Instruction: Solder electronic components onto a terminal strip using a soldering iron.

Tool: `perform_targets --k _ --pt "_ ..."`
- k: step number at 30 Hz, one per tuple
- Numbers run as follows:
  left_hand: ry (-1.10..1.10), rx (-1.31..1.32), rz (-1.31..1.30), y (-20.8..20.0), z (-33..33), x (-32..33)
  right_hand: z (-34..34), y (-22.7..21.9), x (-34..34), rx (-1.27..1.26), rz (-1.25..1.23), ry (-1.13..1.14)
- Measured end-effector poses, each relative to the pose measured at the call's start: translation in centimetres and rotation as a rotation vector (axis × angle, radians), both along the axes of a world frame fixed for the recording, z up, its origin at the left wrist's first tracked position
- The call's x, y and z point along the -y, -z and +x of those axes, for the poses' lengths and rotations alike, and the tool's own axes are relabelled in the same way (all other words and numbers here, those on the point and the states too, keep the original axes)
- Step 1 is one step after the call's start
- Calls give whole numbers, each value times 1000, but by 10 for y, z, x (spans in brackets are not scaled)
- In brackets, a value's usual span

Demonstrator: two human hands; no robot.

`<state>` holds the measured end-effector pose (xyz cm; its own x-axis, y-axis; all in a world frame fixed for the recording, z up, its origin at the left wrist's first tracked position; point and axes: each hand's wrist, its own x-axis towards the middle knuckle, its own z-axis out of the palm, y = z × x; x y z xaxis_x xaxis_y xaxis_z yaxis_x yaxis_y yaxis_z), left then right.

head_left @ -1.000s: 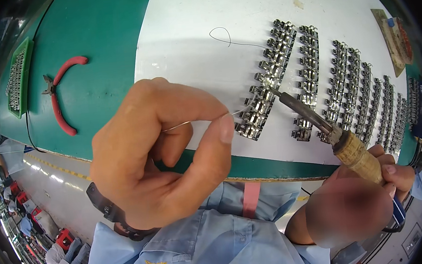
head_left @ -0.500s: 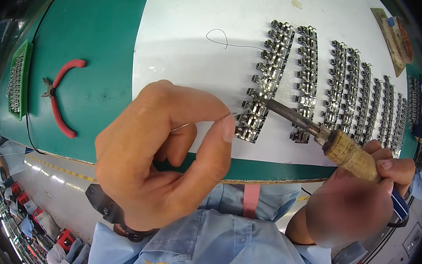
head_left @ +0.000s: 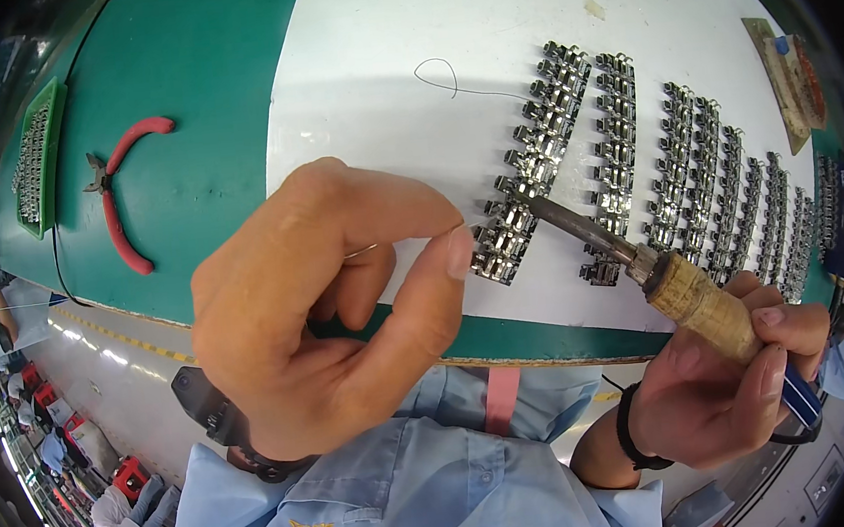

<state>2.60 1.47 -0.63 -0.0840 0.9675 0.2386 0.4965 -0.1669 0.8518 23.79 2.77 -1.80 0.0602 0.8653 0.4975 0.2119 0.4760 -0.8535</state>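
My left hand [head_left: 330, 302] is closed in a pinch, thumb against forefinger, on a thin silvery solder wire [head_left: 361, 252]. Its fingertips are close beside the lower part of the nearest row of small metal connectors [head_left: 533, 158]. The wire's far end is too fine to follow. From the right, my right hand [head_left: 728, 377] grips a soldering iron [head_left: 702, 304] by its worn tan handle. The iron's dark shaft slants up and left, and its tip meets that same row. Whether the tip touches a connector or the wire cannot be made out.
More connector rows [head_left: 616, 146] stand side by side rightward on the white sheet [head_left: 354, 59]. A fine loose wire [head_left: 451, 80] curls beyond the first row. Red-handled cutters [head_left: 115, 200] and a green tray [head_left: 57, 160] of parts lie left. A worn block [head_left: 795, 80] sits far right.
Almost nothing differs. My left hand has shifted very slightly to the right, and the iron's tip has slid a trace to the left, still at the same row.
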Motion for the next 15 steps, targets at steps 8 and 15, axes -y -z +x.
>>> perform_targets --k 8,15 --pt "5 -3 12 1 1 -1 1 2 -1 -3 10 10" --pt "-6 -18 10 1 2 -1 2 2 -1 -6 11 -8"
